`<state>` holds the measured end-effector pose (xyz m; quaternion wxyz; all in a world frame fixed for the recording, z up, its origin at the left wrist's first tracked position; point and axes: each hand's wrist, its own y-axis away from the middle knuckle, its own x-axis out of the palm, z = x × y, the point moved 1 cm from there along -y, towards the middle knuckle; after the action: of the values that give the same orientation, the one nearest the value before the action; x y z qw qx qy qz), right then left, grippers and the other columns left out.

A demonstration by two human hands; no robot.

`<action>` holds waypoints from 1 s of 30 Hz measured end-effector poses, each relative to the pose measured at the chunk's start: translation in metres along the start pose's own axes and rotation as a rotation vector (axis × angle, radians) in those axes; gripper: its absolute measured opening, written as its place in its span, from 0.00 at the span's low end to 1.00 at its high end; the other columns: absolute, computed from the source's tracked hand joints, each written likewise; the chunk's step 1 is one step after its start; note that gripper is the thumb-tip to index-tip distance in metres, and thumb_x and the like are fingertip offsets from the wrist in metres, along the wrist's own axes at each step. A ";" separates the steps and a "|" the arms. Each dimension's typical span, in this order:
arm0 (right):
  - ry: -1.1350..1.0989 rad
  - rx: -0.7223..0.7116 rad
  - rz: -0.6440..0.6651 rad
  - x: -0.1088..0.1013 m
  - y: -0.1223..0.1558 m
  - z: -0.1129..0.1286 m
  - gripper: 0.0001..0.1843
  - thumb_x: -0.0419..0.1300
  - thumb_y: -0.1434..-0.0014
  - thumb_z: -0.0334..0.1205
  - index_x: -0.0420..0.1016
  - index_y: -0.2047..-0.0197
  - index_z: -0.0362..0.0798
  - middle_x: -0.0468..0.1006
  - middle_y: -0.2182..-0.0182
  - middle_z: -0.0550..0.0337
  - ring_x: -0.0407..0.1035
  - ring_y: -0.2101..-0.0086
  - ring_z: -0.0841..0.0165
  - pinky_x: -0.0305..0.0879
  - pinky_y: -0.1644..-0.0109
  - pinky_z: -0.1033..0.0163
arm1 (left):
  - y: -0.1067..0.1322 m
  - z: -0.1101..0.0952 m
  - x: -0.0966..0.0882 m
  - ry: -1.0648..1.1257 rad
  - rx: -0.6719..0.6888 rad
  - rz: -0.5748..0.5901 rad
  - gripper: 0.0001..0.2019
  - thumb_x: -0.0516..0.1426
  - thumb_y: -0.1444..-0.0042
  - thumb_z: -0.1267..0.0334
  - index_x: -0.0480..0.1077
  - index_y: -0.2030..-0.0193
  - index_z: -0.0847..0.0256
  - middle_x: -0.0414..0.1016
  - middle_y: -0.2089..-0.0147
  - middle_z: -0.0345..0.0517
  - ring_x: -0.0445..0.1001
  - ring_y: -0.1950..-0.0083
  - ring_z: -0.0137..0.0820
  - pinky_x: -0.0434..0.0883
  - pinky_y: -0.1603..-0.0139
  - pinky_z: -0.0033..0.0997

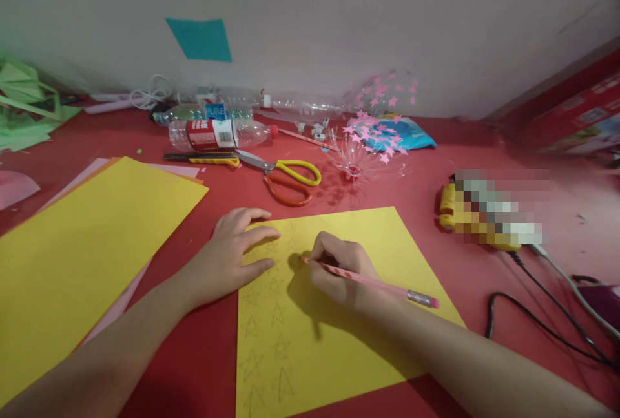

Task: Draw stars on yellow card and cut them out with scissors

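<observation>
A yellow sheet of paper [349, 347] lies on the red table, with several pencil-drawn stars in columns along its left part. My right hand [341, 269] grips a pink pencil [382, 285] with a pink eraser end. The pencil's tip points down at the sheet, close to the drawn stars; whether it touches the paper I cannot tell. On the sheet's upper left edge rests my left hand [237, 247], fingers spread and flat, holding nothing. Beyond the sheet are scissors [290, 179] with one yellow and one orange handle, beside a yellow utility knife [213, 159].
A stack of coloured paper [106, 230] lies at left, yellow on top. Plastic bottles [213, 134] line the wall. A cut bottle piece with pink stars [372, 134] stands near a blue packet [411, 132]. At right are a yellow device [448, 208] and cables [547, 298].
</observation>
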<state>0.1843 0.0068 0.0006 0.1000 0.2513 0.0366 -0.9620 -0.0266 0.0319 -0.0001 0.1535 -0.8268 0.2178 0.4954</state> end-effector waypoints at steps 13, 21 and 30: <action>0.019 -0.065 0.070 -0.004 -0.001 -0.005 0.08 0.52 0.56 0.26 0.58 0.78 0.49 0.59 0.85 0.70 0.51 0.83 0.77 0.46 0.81 0.72 | -0.001 -0.001 -0.001 0.011 -0.014 0.008 0.16 0.55 0.43 0.51 0.70 0.50 0.51 0.60 0.40 0.48 0.56 0.38 0.46 0.56 0.39 0.53; 0.084 -0.177 0.118 -0.001 0.000 0.000 0.09 0.51 0.57 0.24 0.59 0.78 0.48 0.60 0.83 0.69 0.52 0.83 0.78 0.47 0.79 0.72 | -0.001 0.000 -0.001 0.006 -0.002 -0.003 0.17 0.55 0.44 0.51 0.71 0.50 0.52 0.61 0.40 0.48 0.57 0.39 0.46 0.57 0.39 0.52; 0.114 -0.308 0.159 0.002 0.001 -0.008 0.10 0.51 0.57 0.23 0.63 0.75 0.48 0.62 0.82 0.68 0.53 0.81 0.77 0.48 0.77 0.71 | 0.000 -0.001 0.000 0.014 -0.018 0.011 0.17 0.54 0.43 0.49 0.70 0.50 0.51 0.60 0.40 0.47 0.55 0.38 0.45 0.56 0.38 0.52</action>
<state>0.1865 0.0064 -0.0073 0.2107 0.2893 0.1693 -0.9183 -0.0258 0.0319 0.0004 0.1417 -0.8303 0.2190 0.4925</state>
